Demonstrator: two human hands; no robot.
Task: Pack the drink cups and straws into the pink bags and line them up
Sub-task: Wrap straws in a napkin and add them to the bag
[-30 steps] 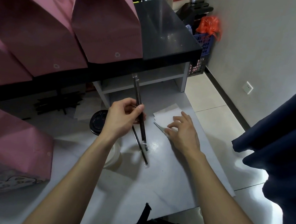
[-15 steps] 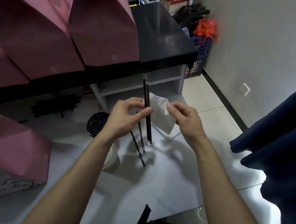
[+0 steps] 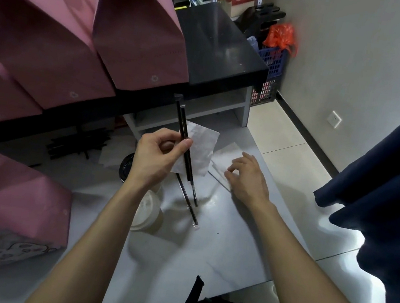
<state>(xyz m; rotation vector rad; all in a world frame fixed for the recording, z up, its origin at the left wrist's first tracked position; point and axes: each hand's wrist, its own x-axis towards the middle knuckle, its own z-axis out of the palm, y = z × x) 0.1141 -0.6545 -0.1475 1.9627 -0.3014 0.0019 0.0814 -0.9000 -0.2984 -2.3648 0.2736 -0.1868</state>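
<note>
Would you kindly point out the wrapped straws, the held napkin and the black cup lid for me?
wrapped straws (image 3: 184,129), head view, on the upper shaft above the left hand's thumb.
held napkin (image 3: 201,149), head view, on its flat middle right of the straws.
black cup lid (image 3: 125,167), head view, on its visible left rim.

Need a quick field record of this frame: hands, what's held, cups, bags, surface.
left hand: raised, pinches wrapped dark straws and a white napkin together
right hand: fingers spread on the napkin stack on the table, nothing gripped
cups: white-lidded cup and black-lidded cup under the left forearm, unpacked
bags: pink bags in a row on the black counter, one nearest; another pink bag on the table at left
surface: white table
spare straws: dark pile under the counter
</note>
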